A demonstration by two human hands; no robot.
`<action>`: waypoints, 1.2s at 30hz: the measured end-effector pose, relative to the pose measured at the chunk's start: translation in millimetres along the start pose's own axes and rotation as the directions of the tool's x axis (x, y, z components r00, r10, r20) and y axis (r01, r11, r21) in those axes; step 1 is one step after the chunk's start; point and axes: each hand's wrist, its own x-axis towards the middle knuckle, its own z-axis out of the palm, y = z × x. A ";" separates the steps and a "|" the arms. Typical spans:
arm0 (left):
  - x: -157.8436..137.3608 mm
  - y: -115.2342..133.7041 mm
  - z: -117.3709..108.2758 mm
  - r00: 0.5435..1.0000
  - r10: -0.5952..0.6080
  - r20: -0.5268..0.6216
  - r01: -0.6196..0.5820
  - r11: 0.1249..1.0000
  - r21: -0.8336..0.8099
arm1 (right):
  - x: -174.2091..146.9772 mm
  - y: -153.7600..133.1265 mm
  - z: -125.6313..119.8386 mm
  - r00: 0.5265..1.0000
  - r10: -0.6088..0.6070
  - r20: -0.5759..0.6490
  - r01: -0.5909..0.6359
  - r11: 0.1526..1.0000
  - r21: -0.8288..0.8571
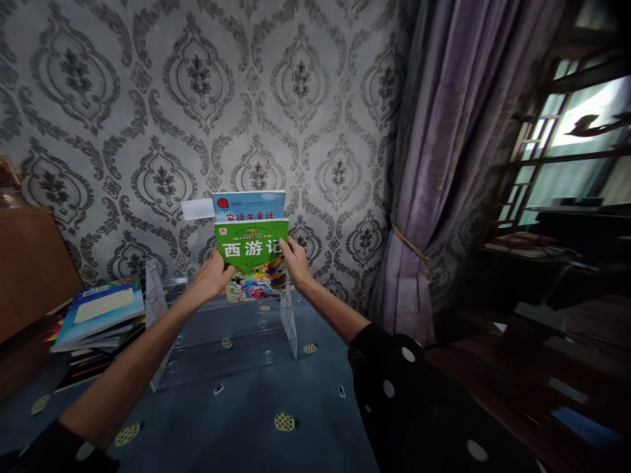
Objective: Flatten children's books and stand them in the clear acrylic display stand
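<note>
Left grip [215, 270], right grip [297, 260] on green book [253, 260] at rack [288, 322], blue book [252, 205] behind

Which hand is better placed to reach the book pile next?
Probably the left hand: it is nearer the book pile, though both it and the right hand grip the green book.

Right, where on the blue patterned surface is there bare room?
The blue surface is bare in front of the clear plastic rack, and right of it up to the black dotted right sleeve. Crowded: left, with stacked colourful paperbacks; over the rack, where the left hand and right hand hold a green illustrated book.
</note>
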 end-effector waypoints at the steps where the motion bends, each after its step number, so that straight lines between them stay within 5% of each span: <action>1: 0.3 -0.1 0.1 1.000 0.005 -0.003 -0.005 1.000 0.004 | 0.0 0.3 0.2 1.000 0.001 -0.004 -0.001 1.000 -0.001; 14: -1.9 -6.0 -1.2 0.994 0.110 -0.015 -0.111 0.992 -0.057 | -4.2 -2.4 -0.8 1.000 0.008 -0.003 -0.008 1.000 0.023; 21: -10.3 -1.1 -6.4 0.999 0.011 0.035 -0.008 0.998 -0.063 | -10.2 -1.8 -6.1 1.000 0.017 0.000 -0.016 0.997 0.082; 36: -16.7 -3.5 -0.7 1.000 -0.013 0.019 0.013 0.999 -0.043 | -31.4 11.2 -15.9 0.989 0.148 -0.025 -0.143 0.980 0.135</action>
